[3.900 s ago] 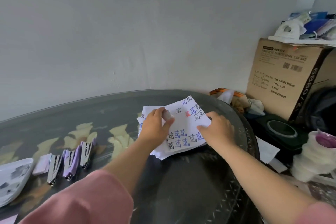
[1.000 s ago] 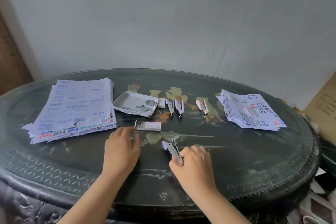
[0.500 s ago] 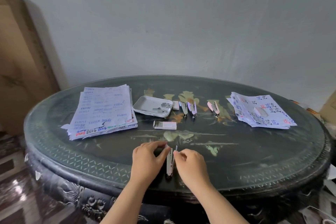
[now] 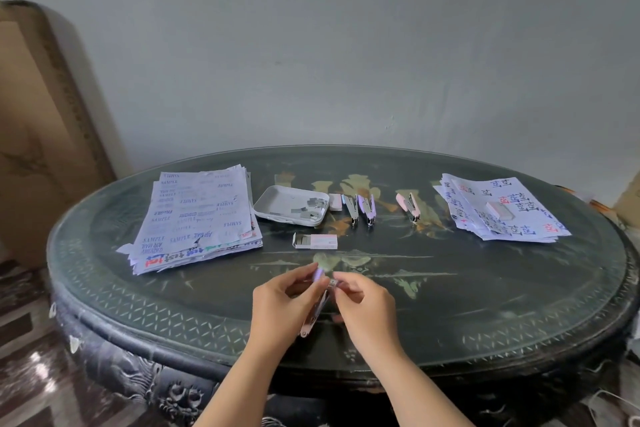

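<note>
Dark oval table [image 4: 485, 305], both hands working one stapler.
Left hand [image 4: 284, 305] grips purple stapler [image 4: 317, 305]; right hand [image 4: 367, 308] fingertips [image 4: 341, 279] pinch its top end.

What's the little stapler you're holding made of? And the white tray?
The stapler looks like shiny metal, since its lower part glints, with a pale purple cap that is probably plastic. The white tray looks like smooth matte plastic, though painted metal is possible.

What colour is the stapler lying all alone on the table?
The lone stapler is pale pink with silver metal, seen in the head view.
</note>
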Demonstrator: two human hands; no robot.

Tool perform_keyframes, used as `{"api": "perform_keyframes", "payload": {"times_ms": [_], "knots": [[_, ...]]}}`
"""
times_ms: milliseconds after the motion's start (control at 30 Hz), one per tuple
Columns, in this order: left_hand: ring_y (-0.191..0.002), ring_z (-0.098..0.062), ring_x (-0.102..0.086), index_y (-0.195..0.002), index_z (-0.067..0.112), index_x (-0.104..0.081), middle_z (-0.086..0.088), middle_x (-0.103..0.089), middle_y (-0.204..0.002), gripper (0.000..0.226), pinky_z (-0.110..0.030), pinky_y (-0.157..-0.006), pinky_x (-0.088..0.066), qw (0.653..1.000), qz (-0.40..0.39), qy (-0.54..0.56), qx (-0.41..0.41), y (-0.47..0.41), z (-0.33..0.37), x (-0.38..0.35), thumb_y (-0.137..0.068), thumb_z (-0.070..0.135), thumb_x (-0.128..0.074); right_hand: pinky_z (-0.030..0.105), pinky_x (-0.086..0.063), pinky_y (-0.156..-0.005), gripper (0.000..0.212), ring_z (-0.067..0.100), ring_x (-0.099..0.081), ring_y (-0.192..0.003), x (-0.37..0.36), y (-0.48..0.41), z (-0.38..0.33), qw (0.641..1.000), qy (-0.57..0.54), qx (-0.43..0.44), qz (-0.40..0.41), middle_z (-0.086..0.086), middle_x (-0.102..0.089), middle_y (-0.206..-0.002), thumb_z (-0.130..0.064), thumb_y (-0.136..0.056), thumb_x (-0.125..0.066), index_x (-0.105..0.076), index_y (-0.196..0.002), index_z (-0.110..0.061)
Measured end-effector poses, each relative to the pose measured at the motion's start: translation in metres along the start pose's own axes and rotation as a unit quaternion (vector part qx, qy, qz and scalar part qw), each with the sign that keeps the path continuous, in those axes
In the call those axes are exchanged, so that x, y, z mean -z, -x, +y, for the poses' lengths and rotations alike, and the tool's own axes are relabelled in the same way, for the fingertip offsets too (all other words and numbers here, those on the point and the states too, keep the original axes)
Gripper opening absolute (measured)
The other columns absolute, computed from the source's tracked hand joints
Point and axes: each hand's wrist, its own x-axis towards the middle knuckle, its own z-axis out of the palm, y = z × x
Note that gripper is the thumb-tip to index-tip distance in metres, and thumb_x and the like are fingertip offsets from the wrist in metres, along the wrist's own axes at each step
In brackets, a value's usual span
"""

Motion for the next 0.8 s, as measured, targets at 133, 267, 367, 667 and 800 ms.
{"api": "perform_keyframes", "payload": {"times_ms": [133, 267, 367, 667, 800], "knots": [[-0.073, -0.004, -0.070, -0.105, 0.027, -0.073, 0.006, -0.076, -0.090, 0.028, -0.023, -0.070, -0.056, 0.999, -0.016, 0.043, 0.002, -0.003, 0.003, -0.002, -0.078, 0.021, -0.078, 0.034, -0.059, -0.057, 0.027, 0.016, -0.071, -0.081, 0.004, 0.000, 0.001, 0.991, -0.123, -0.036, -0.030, 0.001, -0.071, -0.093, -0.016, -0.085, -0.070, -0.064, -0.109, -0.027], [-0.082, -0.012, -0.071, -0.110, 0.026, -0.069, 0.004, -0.075, -0.096, 0.026, -0.033, -0.074, -0.057, 0.996, -0.058, 0.050, -0.034, -0.002, 0.011, -0.010, -0.086, 0.017, -0.069, 0.039, -0.058, -0.055, 0.031, 0.023, -0.072, -0.075, 0.011, -0.002, 0.001, 0.986, -0.146, -0.027, -0.078, 0.006, -0.072, -0.095, -0.029, -0.090, -0.064, -0.063, -0.120, -0.019], [-0.096, -0.010, -0.069, -0.106, 0.024, -0.068, 0.007, -0.074, -0.099, 0.020, -0.032, -0.087, -0.055, 0.993, -0.084, 0.036, -0.068, 0.003, 0.016, -0.015, -0.088, 0.015, -0.066, 0.042, -0.059, -0.056, 0.026, 0.029, -0.071, -0.073, 0.016, 0.000, 0.003, 0.985, -0.163, -0.009, -0.060, 0.012, -0.070, -0.092, -0.021, -0.094, -0.058, -0.063, -0.120, -0.017], [-0.087, 0.002, -0.058, -0.096, 0.044, -0.061, 0.018, -0.065, -0.088, 0.048, -0.004, -0.077, -0.041, 0.963, 0.002, -0.154, -0.221, 0.014, 0.014, -0.017, -0.079, 0.001, -0.072, 0.009, -0.045, -0.078, 0.022, -0.011, -0.060, -0.090, 0.007, 0.010, 0.010, 0.998, -0.020, 0.063, -0.018, -0.019, -0.063, -0.098, -0.019, -0.101, -0.044, -0.056, -0.111, -0.033], [-0.087, 0.000, -0.060, -0.096, 0.038, -0.060, 0.022, -0.064, -0.098, 0.043, -0.010, -0.077, -0.046, 0.958, 0.040, -0.159, -0.236, 0.020, 0.013, -0.021, -0.081, -0.001, -0.069, 0.029, -0.054, -0.076, 0.025, 0.011, -0.068, -0.079, 0.005, 0.006, 0.015, 0.998, -0.033, 0.047, 0.028, 0.002, -0.071, -0.087, -0.021, -0.101, -0.041, -0.062, -0.111, -0.012]]}}
